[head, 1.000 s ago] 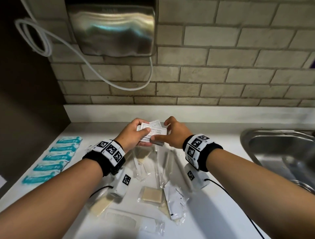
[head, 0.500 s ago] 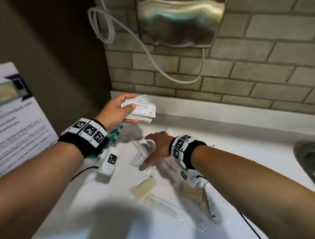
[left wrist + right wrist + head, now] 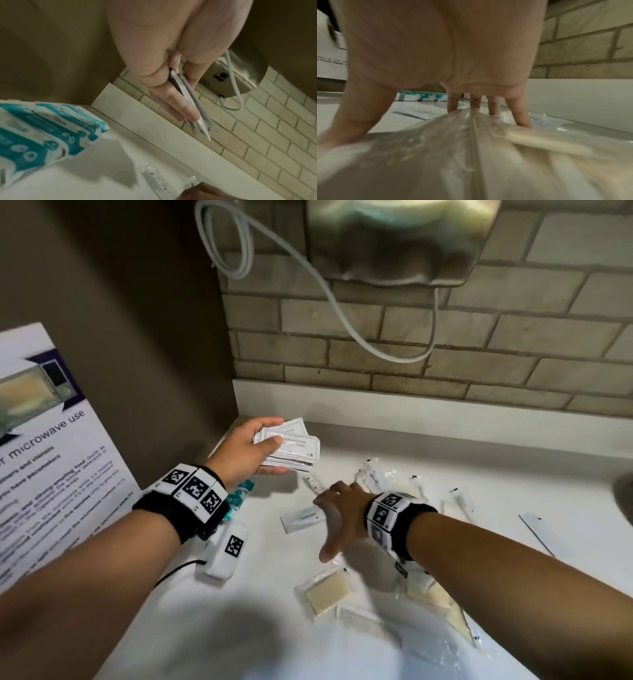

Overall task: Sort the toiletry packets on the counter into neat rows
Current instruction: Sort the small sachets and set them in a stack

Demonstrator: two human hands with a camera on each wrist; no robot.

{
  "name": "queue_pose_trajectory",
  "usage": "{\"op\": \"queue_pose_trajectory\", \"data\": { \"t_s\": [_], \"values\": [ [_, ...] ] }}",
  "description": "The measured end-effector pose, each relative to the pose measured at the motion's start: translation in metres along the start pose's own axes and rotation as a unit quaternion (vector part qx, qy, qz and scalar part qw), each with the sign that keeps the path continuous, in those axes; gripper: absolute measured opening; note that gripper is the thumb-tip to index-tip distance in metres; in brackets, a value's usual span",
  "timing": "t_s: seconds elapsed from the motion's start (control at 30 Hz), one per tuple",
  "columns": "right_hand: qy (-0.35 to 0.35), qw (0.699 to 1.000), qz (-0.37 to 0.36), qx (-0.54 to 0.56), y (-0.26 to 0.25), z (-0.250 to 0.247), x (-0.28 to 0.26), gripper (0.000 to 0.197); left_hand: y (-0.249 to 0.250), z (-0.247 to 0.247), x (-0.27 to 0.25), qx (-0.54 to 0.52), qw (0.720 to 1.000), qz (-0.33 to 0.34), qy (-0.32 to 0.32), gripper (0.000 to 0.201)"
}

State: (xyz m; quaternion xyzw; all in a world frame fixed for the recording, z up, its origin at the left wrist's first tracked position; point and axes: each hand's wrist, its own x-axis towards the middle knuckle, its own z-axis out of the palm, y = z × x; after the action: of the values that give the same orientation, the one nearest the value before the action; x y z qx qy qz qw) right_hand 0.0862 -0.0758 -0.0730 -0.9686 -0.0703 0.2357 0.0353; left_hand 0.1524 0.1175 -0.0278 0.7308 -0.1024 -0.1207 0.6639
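Left hand (image 3: 245, 451) grips gathered shampoo sachets (image 3: 291, 445), likely for a row. Right hand (image 3: 337, 517), fingers spread, presses clear packets (image 3: 387, 477) on the surface (image 3: 496, 470).

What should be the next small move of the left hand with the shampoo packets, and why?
Probably lay the shampoo packets in a row on the bare counter beside the teal packets. The left hand holds them as a stack in the air, while the right hand rests open on loose clear packets.

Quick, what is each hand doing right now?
Left hand: grips a stack of shampoo sachets.
Right hand: open, fingers spread, pressing on clear plastic packets.
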Motion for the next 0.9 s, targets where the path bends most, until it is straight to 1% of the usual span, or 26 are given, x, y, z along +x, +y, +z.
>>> {"op": "queue_pose_trajectory", "data": {
  "t_s": [0.07, 0.13, 0.2, 0.27, 0.37, 0.4, 0.43, 0.5, 0.57, 0.67, 0.7, 0.8, 0.9],
  "values": [
    [0.005, 1.0, 0.027, 0.005, 0.009, 0.003, -0.008, 0.111, -0.001, 0.007, 0.001, 0.005, 1.0, 0.001, -0.018, 0.029],
    [0.003, 0.999, 0.047, 0.011, 0.018, 0.004, -0.018, 0.108, 0.0, 0.014, 0.001, 0.013, 0.999, 0.002, -0.043, 0.029],
    [-0.004, 0.998, 0.063, 0.024, 0.027, 0.007, -0.028, 0.102, 0.001, 0.021, 0.001, 0.016, 0.998, 0.004, -0.068, 0.029],
    [-0.015, 0.997, 0.072, 0.035, 0.035, 0.009, -0.035, 0.095, 0.001, 0.025, 0.002, 0.019, 0.997, 0.004, -0.076, 0.03],
    [0.003, 0.995, 0.098, 0.014, 0.035, 0.01, -0.043, 0.072, -0.001, 0.026, 0.0, 0.02, 0.996, 0.002, -0.087, 0.031],
    [0.006, 0.995, 0.099, 0.001, 0.031, 0.006, -0.044, 0.069, 0.0, 0.024, 0.0, 0.023, 0.996, 0.005, -0.089, 0.031],
    [0.007, 0.995, 0.097, -0.001, 0.029, 0.002, -0.042, 0.071, 0.0, 0.023, 0.0, 0.026, 0.996, 0.007, -0.089, 0.031],
    [0.026, 0.996, 0.083, 0.014, 0.017, -0.008, -0.032, 0.075, 0.001, 0.02, 0.0, 0.026, 0.996, 0.012, -0.086, 0.03],
    [0.043, 0.998, 0.044, 0.031, -0.002, -0.013, -0.018, 0.075, 0.003, 0.016, 0.001, 0.018, 0.997, 0.016, -0.079, 0.03],
    [0.012, 0.998, -0.034, 0.05, -0.035, -0.008, -0.013, 0.089, 0.004, 0.014, 0.0, 0.018, 0.997, 0.016, -0.067, 0.029],
    [-0.004, 0.998, -0.049, 0.049, -0.042, -0.005, -0.014, 0.094, 0.004, 0.013, 0.0, 0.02, 0.997, 0.017, -0.066, 0.03],
    [-0.025, 0.997, -0.063, 0.022, -0.045, 0.005, -0.022, 0.099, 0.002, 0.011, -0.002, 0.023, 0.998, 0.019, -0.061, 0.03],
    [-0.024, 0.998, -0.057, -0.03, -0.037, 0.013, -0.03, 0.093, -0.002, 0.014, -0.005, 0.022, 0.998, 0.014, -0.057, 0.03]
  ]
}}
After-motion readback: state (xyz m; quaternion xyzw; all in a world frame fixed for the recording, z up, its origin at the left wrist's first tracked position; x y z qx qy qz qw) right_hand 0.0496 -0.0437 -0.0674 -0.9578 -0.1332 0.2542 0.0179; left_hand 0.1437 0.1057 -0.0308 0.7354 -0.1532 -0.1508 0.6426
